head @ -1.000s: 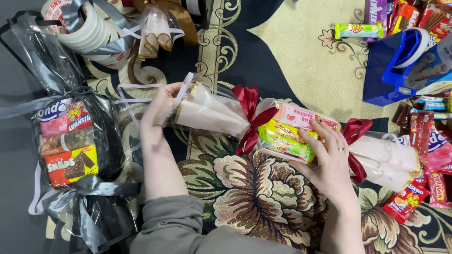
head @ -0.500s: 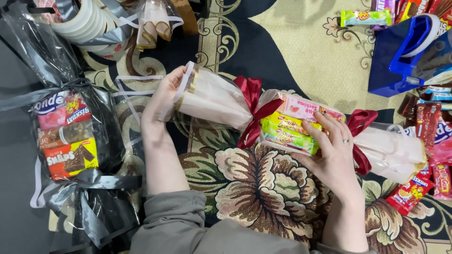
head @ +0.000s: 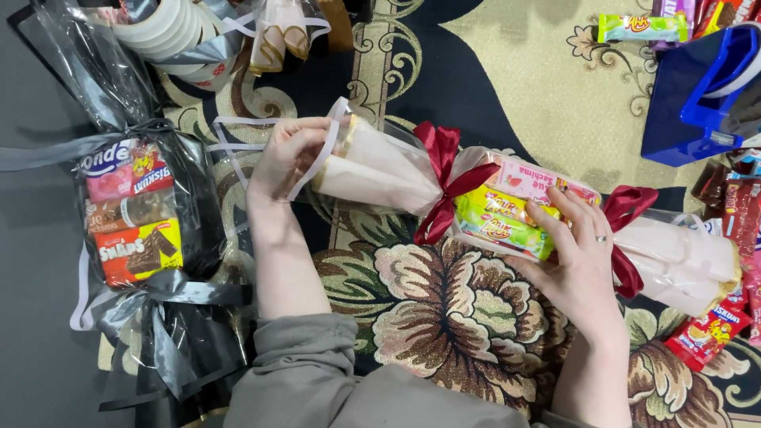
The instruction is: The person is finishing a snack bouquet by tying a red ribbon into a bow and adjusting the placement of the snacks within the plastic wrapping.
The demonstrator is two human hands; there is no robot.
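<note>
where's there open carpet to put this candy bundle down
Open carpet lies above the red-ribboned snack bundle, bordered by the blue tape dispenser; another patch lies between both forearms. Crowded: left side, with the black-ribboned snack bundle, and the right edge's loose snack packets.

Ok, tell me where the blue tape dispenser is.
In the head view the blue tape dispenser sits at the upper right on the carpet, beyond the right hand and beside the loose snack packets.
</note>
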